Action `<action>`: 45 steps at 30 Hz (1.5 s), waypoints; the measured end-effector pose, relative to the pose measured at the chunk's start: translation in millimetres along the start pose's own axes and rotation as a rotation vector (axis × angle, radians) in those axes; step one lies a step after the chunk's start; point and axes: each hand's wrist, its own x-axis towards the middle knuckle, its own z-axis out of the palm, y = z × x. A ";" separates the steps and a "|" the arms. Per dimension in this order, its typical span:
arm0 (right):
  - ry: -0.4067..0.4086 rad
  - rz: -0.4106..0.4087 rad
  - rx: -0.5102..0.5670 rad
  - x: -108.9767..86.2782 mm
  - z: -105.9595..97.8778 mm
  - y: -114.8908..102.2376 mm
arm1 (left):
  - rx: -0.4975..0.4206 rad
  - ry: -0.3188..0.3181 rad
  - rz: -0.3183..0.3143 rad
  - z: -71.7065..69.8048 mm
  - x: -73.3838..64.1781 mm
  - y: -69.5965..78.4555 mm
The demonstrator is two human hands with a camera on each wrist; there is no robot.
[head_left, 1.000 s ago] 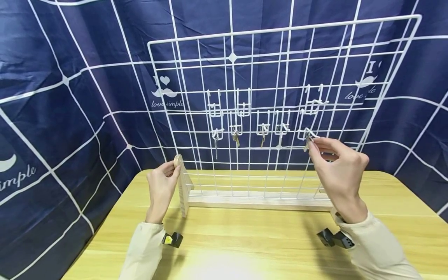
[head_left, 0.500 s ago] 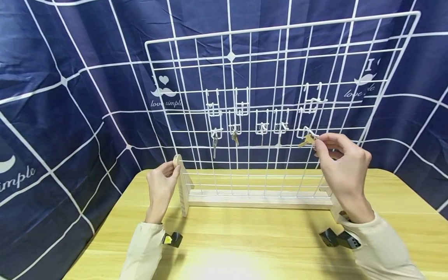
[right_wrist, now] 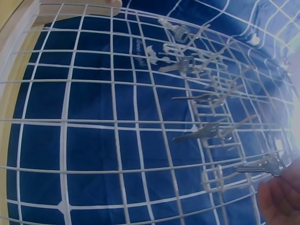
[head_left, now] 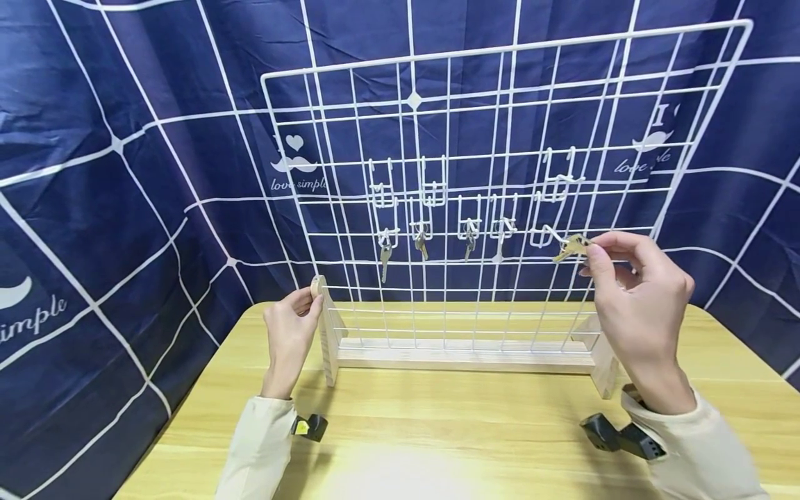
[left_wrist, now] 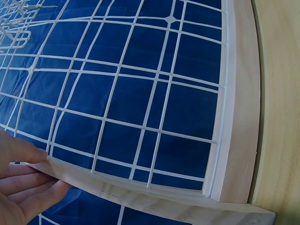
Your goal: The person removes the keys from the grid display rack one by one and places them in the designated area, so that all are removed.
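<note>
My right hand point(head_left: 640, 292) pinches a small bunch of brass-coloured keys point(head_left: 570, 248) between thumb and forefinger. These keys overlap the outer tip of a white wire hook point(head_left: 541, 235) on the grid rack's lower right. In the right wrist view, the fingertips point(right_wrist: 269, 199) are at the head of a key point(right_wrist: 255, 166), its blade pointing toward the grid. My left hand point(head_left: 292, 333) grips the top of the rack's left wooden leg point(head_left: 328, 344). Thumb above and fingers below the wood show in the left wrist view.
The white wire grid point(head_left: 450, 292) stands on a wooden base point(head_left: 462, 359) on a yellow wooden table point(head_left: 437, 417). Several other hooks hold keys, including a long key point(head_left: 384, 264) and brass keys point(head_left: 421, 243). Upper hooks point(head_left: 434, 187) hold none. A navy curtain point(head_left: 187, 83) surrounds the table.
My right hand has moved right and outward, drawing the keys from the inner part of the hook to its tip. The left hand has stayed at the wooden leg.
</note>
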 end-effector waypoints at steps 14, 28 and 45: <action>0.014 0.024 0.123 -3.8 -11.2 -16.1 | 0.003 -0.002 0.000 -1.3 -1.4 0.2; -0.073 0.008 0.102 -16.3 -19.4 -18.5 | 0.002 0.002 0.004 -2.8 -3.2 0.5; -0.304 0.194 -0.037 -45.3 -18.8 1.7 | 0.025 0.007 0.094 -0.4 -2.8 0.8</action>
